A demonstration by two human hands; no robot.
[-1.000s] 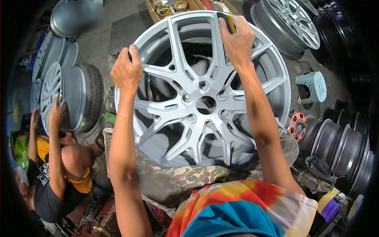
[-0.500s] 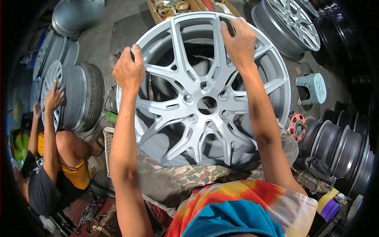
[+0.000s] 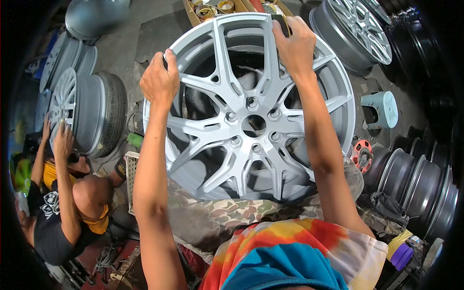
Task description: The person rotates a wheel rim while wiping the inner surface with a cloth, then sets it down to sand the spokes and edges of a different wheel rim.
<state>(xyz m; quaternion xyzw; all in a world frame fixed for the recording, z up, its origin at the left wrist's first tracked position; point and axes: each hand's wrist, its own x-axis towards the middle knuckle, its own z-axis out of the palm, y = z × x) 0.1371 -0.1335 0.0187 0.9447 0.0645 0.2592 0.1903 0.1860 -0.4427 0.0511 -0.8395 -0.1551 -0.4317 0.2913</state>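
Observation:
A large silver alloy wheel (image 3: 253, 108) with split spokes lies face up in front of me, its near edge against my camouflage-covered lap. My left hand (image 3: 160, 77) is closed around the wheel's outer edge at the upper left, thumb on top. At the far upper right, my right hand (image 3: 296, 46) grips a thin dark pad (image 3: 280, 24), pressed to the side of a spoke close to the rim. The pad looks like folded sandpaper, but the fingers cover much of it.
At left a co-worker (image 3: 60, 212) has both hands on another wheel (image 3: 89, 113) with a tire. More wheels (image 3: 411, 179) are stacked at right, near a light blue stool (image 3: 380, 110) and a red reel (image 3: 362, 155). Cardboard boxes (image 3: 193, 14) with tape rolls stand beyond my wheel.
My right hand and the pad have shifted slightly up along the spoke toward the rim. My left hand keeps its hold. The co-worker's near hand has moved lower on their wheel.

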